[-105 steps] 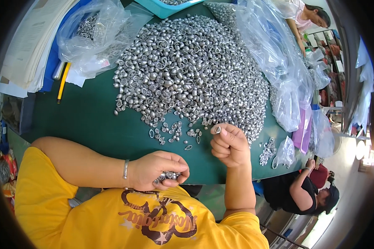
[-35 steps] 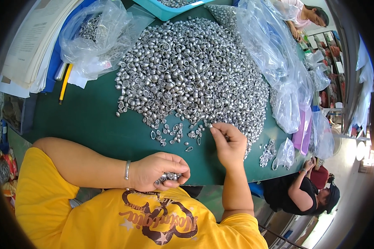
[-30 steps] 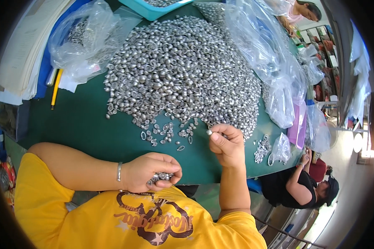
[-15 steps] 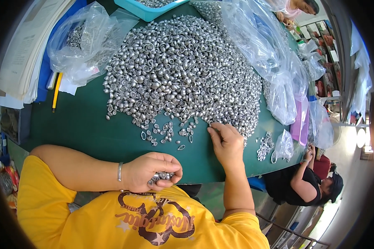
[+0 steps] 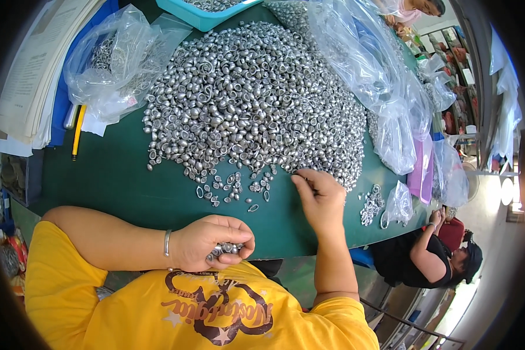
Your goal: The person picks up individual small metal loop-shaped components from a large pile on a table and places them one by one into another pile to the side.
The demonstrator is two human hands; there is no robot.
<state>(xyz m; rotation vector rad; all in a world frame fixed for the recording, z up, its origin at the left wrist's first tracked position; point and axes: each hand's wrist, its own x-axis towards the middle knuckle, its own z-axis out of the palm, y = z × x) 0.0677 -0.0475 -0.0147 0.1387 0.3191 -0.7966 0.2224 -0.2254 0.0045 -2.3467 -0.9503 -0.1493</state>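
A large heap of small silver metal pieces (image 5: 245,105), some domed and some ring-like, covers the middle of the green tabletop (image 5: 111,181). My left hand (image 5: 213,240) is curled around a cluster of these metal pieces, which show between the fingers near my body. At the heap's front right edge is my right hand (image 5: 321,201), its thumb and fingertips bent together against the pieces. Whatever lies between those fingertips is hidden. Several loose metal pieces (image 5: 233,185) are scattered in front of the heap, between my two hands.
Clear plastic bags (image 5: 116,64) lie at left beside papers (image 5: 46,76) and a yellow pencil-like stick (image 5: 79,131). A blue tray (image 5: 210,17) stands at the back. More bags (image 5: 361,64) and a purple basket (image 5: 420,172) line the right. Two other people sit at the table's right side.
My right hand has shifted very slightly at the heap's edge, its fingers curling a little more. My left hand stays closed on its metal pieces.
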